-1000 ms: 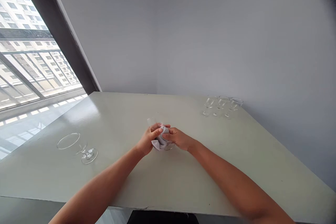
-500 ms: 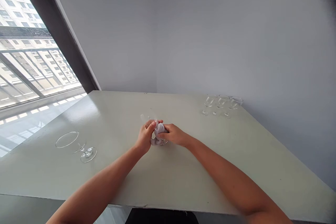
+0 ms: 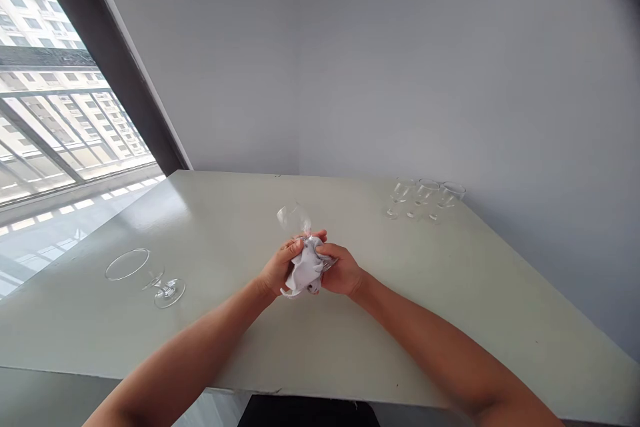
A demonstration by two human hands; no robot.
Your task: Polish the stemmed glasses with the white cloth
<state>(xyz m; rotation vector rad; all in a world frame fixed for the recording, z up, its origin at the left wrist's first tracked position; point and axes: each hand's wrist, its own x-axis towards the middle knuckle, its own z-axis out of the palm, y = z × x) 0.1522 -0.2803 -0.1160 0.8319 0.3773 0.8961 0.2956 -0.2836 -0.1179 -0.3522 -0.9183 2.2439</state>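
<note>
Above the middle of the table, a clear wine glass (image 3: pixel 293 219) is tilted with its bowl pointing away from me. A crumpled pale grey cloth (image 3: pixel 306 269) is wrapped about its stem and foot end. My left hand (image 3: pixel 280 267) is closed around the glass near the stem, with its thumb on the cloth. On the other side, my right hand (image 3: pixel 344 269) pinches the cloth against the glass's foot, part of which shows beside the fingers. The cloth and fingers hide most of the stem.
Another stemmed glass (image 3: pixel 169 293) stands on the pale table (image 3: pixel 240 340) to the left. Three stemmed glasses (image 3: pixel 421 195) stand close together at the back right, near the grey wall (image 3: pixel 450 67). A window (image 3: pixel 55 120) lies beyond the left side.
The cloth has come into fuller view and hangs lower toward me. The glass's bowl now shows more clearly beyond my hands. My right hand has turned and moved slightly right and nearer.
</note>
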